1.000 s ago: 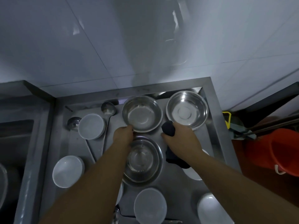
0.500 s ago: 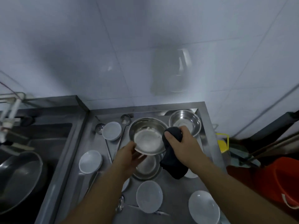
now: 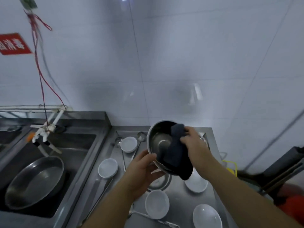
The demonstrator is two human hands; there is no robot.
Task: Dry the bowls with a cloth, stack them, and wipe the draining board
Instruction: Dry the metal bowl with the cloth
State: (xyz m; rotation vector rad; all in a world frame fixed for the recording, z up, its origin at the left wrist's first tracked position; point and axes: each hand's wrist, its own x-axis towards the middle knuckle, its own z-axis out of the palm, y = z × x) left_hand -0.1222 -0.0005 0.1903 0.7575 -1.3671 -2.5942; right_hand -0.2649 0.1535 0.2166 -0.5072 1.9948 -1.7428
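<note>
Left hand (image 3: 141, 171) curled, gripping; right hand (image 3: 195, 145) pinching, both forearms raised.

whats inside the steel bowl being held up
A dark cloth, pressed in by the right hand, covers the right side of the steel bowl; the bare left side looks empty.

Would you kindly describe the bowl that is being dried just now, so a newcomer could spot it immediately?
Find the steel draining board right of the sink. Above its middle, the left hand holds up a tilted metal bowl. Unlike the white bowls lying on the board, it is off the surface, with a dark cloth pressed inside by the right hand.
</note>
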